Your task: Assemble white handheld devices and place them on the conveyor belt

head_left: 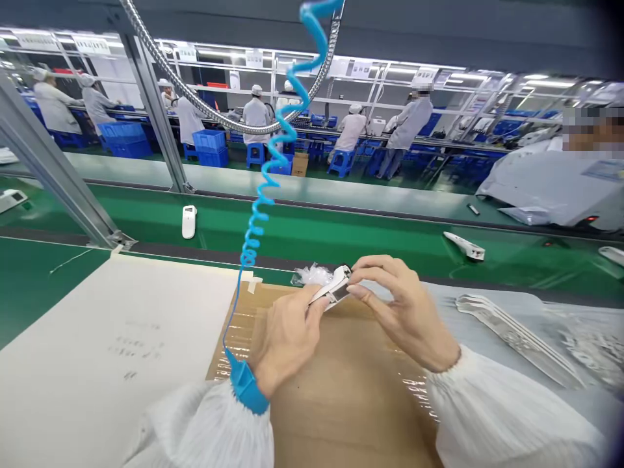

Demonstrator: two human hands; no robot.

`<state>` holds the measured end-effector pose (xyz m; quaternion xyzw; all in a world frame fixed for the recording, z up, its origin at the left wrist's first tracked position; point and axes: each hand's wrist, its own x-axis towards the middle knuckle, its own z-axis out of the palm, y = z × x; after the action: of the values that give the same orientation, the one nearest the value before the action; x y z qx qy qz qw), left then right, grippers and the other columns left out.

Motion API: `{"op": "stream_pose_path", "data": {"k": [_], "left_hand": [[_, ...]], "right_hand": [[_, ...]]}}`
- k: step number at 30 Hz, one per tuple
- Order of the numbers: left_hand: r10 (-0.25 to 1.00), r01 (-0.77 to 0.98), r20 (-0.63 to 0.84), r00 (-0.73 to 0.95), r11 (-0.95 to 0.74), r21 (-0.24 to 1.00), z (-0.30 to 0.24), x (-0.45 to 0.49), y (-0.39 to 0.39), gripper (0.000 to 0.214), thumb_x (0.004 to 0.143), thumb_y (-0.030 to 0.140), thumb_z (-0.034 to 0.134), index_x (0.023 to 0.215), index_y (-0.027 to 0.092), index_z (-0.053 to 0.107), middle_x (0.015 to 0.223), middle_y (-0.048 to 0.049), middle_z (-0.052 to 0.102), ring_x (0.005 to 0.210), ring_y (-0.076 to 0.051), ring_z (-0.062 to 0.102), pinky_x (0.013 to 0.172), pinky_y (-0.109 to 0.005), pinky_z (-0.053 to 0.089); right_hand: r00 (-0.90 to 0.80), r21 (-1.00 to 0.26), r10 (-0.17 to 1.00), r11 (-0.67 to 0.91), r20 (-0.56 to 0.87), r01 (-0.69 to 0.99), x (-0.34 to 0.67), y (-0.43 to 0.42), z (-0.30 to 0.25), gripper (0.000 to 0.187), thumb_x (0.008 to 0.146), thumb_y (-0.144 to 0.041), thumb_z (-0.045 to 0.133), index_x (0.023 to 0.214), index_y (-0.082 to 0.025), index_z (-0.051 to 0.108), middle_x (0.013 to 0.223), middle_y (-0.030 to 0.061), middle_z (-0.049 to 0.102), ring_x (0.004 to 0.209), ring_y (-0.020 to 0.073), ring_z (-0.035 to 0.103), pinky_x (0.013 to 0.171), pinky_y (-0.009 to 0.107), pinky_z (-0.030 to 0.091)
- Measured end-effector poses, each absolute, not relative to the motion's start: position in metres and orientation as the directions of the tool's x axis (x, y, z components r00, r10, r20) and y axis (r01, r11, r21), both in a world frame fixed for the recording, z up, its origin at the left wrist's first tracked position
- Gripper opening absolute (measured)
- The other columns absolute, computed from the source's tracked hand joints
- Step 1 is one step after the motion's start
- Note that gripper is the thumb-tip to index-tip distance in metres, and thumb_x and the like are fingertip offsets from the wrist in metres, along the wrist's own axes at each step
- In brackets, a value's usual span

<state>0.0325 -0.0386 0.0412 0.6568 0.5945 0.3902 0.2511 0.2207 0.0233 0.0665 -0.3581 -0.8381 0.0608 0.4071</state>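
Note:
Both hands hold a small white handheld device point(334, 287) above a taped cardboard sheet point(341, 383). My left hand point(285, 338) grips its near end with curled fingers and wears a blue wrist strap point(246, 385) joined to a blue coiled cord point(273, 162). My right hand point(402, 309) pinches the device's far end with thumb and fingertips. A crumpled clear plastic bag point(312, 275) lies just behind the device.
A white sheet point(112, 351) covers the bench at left. Clear plastic trays point(517, 335) lie at right. On the green conveyor point(316, 231) rest white devices point(188, 221) point(465, 246). A metal frame post point(53, 175) stands left. Several workers in white sit beyond.

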Motion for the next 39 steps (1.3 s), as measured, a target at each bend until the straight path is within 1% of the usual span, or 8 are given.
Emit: {"op": "stream_pose_path", "data": {"k": [4,9,12,16,23,31,37,39], "left_hand": [[0.96,0.618,0.279,-0.011,-0.213,0.757,0.034,0.031,-0.038,0.029,0.101,0.037,0.043,0.11,0.032,0.071,0.085,-0.0031,0.074,0.079,-0.022,0.069,0.069,-0.028,0.045],[0.96,0.609,0.272,-0.063,-0.179,0.772,0.027,0.028,-0.031,0.027,0.099,0.038,0.047,0.108,0.03,0.072,0.085,-0.0043,0.074,0.08,-0.023,0.069,0.07,-0.029,0.045],[0.95,0.536,0.171,-0.262,-0.004,0.844,0.022,0.021,-0.022,0.03,0.097,0.039,0.047,0.1,0.025,0.072,0.08,-0.0055,0.073,0.074,-0.023,0.067,0.067,-0.029,0.042],[0.896,0.357,0.045,-0.443,0.13,0.925,0.014,0.007,-0.011,0.039,0.096,0.045,0.045,0.084,0.018,0.07,0.063,-0.004,0.065,0.059,-0.019,0.059,0.06,-0.028,0.039],[0.904,0.246,-0.002,-0.427,0.118,0.962,0.011,0.006,-0.012,0.046,0.093,0.056,0.047,0.086,0.018,0.071,0.054,-0.0008,0.057,0.056,-0.018,0.055,0.056,-0.027,0.038],[0.918,0.233,-0.032,-0.395,0.134,0.963,0.016,0.014,-0.015,0.036,0.088,0.052,0.057,0.096,0.019,0.069,0.059,0.0013,0.059,0.06,-0.017,0.056,0.058,-0.027,0.039],[0.951,0.148,-0.033,-0.307,0.082,0.986,0.017,0.017,-0.015,0.033,0.086,0.045,0.061,0.103,0.017,0.067,0.057,0.0034,0.057,0.055,-0.014,0.052,0.055,-0.025,0.038],[0.968,0.065,-0.047,-0.247,0.065,0.996,0.018,0.019,-0.016,0.034,0.086,0.046,0.062,0.102,0.016,0.066,0.061,0.0023,0.058,0.056,-0.013,0.052,0.054,-0.024,0.039]], "right_hand": [[-0.501,-0.027,0.483,0.738,0.718,0.674,0.218,0.024,0.064,0.005,0.096,-0.025,0.063,0.094,-0.028,0.066,0.101,0.0016,0.075,0.089,0.0211,0.064,0.082,0.04,0.033],[-0.603,0.14,0.396,0.746,0.693,0.651,0.209,0.02,0.062,0.016,0.097,-0.013,0.057,0.09,-0.027,0.06,0.094,-0.0015,0.076,0.088,0.02,0.063,0.085,0.04,0.031],[-0.604,0.01,0.464,0.788,0.648,0.616,0.205,0.026,0.053,0.018,0.098,-0.012,0.051,0.086,-0.025,0.056,0.093,-0.0012,0.074,0.087,0.0185,0.062,0.087,0.039,0.031],[-0.459,-0.225,0.753,0.605,0.471,0.763,0.194,0.054,0.026,0.015,0.096,-0.015,0.052,0.083,-0.022,0.055,0.083,0.0029,0.068,0.081,0.0204,0.058,0.081,0.038,0.034],[-0.359,-0.168,0.884,0.419,0.3,0.892,0.239,0.077,0.003,0.005,0.093,-0.024,0.059,0.096,-0.024,0.064,0.106,0.0037,0.069,0.096,0.0202,0.063,0.082,0.032,0.043],[0.225,0.012,0.937,-0.237,0.266,0.972,0.41,0.047,0.031,0.018,0.089,-0.018,0.05,0.095,-0.015,0.067,0.113,0.0228,0.067,0.107,0.0402,0.063,0.082,0.05,0.045],[0.278,0.033,0.95,-0.285,0.14,0.958,0.433,0.037,0.029,0.016,0.09,-0.026,0.053,0.085,-0.019,0.066,0.093,0.0198,0.073,0.093,0.0392,0.069,0.077,0.049,0.048],[0.262,-0.116,0.953,-0.247,0.148,0.962,0.417,0.037,0.039,0.017,0.091,-0.033,0.054,0.09,-0.02,0.065,0.091,0.0176,0.074,0.09,0.0379,0.07,0.079,0.049,0.049]]}}
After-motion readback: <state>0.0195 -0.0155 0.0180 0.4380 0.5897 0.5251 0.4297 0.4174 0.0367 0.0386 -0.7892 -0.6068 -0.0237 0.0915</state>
